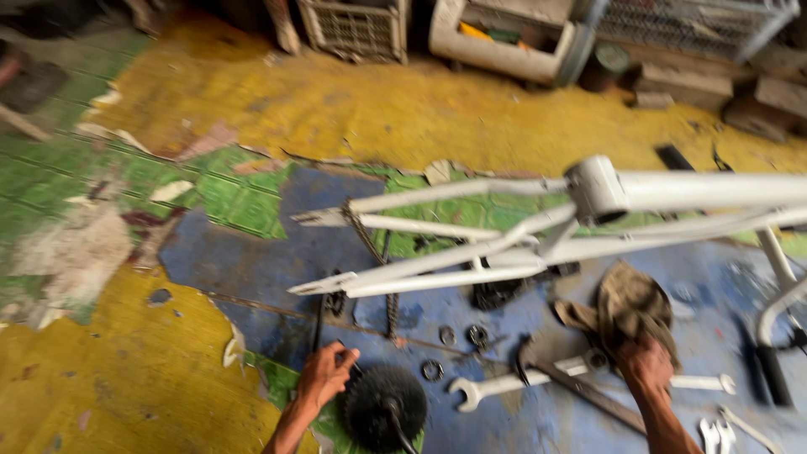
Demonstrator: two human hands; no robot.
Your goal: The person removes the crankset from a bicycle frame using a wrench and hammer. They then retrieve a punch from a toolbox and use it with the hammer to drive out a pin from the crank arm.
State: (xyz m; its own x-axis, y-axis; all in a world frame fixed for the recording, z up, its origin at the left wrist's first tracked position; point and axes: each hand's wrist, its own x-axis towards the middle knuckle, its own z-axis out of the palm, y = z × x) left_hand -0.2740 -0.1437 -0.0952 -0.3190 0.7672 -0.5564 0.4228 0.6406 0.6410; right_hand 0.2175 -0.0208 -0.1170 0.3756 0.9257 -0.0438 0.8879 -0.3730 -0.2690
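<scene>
My left hand (pixel 324 376) is resting down on the floor at the rim of the black chainring with its crank arm (pixel 384 409), fingers curled around something thin and dark, maybe a rod or tool, too blurry to say what. My right hand (pixel 646 363) is clenching on the dirty brown rag (pixel 626 304), bunching it up just above the open-end wrench (pixel 504 384) lying on the blue patch of floor (pixel 252 261). The rag is soft and limp, so any fistful works; the chainring looks heavy, stiff steel, toothed and probably greasy, so I am judging the crank arm a safer hold than the teeth. Small bearing rings and nuts (pixel 458 340) are sitting loose between my hands, likely to roll. More wrenches (pixel 719 433) are lying at the lower right. Beyond that, the white bicycle frame (pixel 538 223) is stretching across the view, rigid tubing, a chain (pixel 370 248) hanging off its rear stays. Farthest off, crates and a grey plastic tub (pixel 504 42) are standing along the yellow floor edge.
</scene>
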